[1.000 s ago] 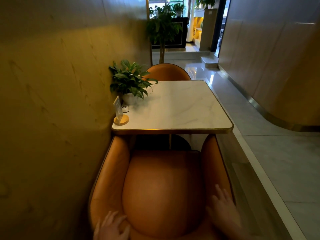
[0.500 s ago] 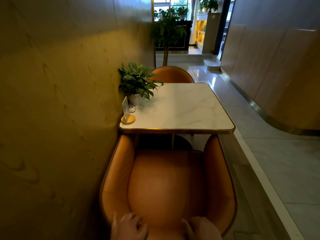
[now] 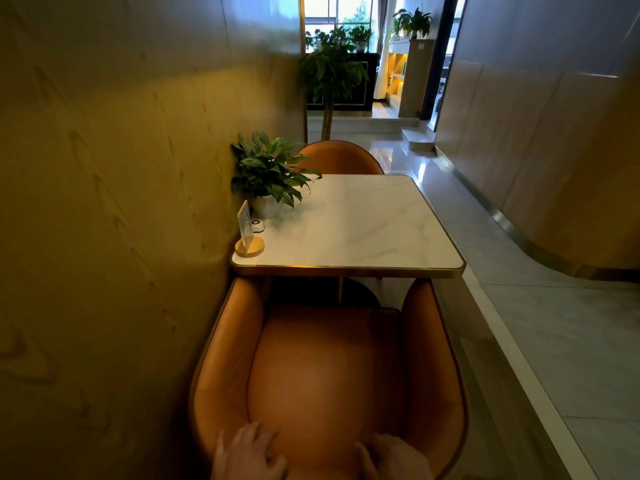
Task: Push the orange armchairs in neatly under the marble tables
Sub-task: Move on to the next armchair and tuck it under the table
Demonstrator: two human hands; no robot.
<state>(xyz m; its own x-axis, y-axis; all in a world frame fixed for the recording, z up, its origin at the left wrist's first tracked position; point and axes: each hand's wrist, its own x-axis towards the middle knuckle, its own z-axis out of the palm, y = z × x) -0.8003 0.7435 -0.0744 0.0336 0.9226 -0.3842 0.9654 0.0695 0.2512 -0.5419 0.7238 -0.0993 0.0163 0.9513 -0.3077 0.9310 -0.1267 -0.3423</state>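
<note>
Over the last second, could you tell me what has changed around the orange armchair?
The right hand left the right armrest and grips the backrest of the orange leather armchair; the left hand slid inward along it. Armchair, white marble table and potted plant look unmoved.

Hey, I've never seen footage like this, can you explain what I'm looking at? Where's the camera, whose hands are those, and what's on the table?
No machine here: a person wears a wide-angle camera on the head, looking forward and down. At the bottom are their left hand and right hand, both resting on the back of an orange armchair whose arms meet the near edge of a marble table. The left fingers lie spread; the right hand is mostly cut off, its hold unclear. On the table stand a plant, a small sign on a round base and a little round gadget. A second armchair sits at the far side.
</note>
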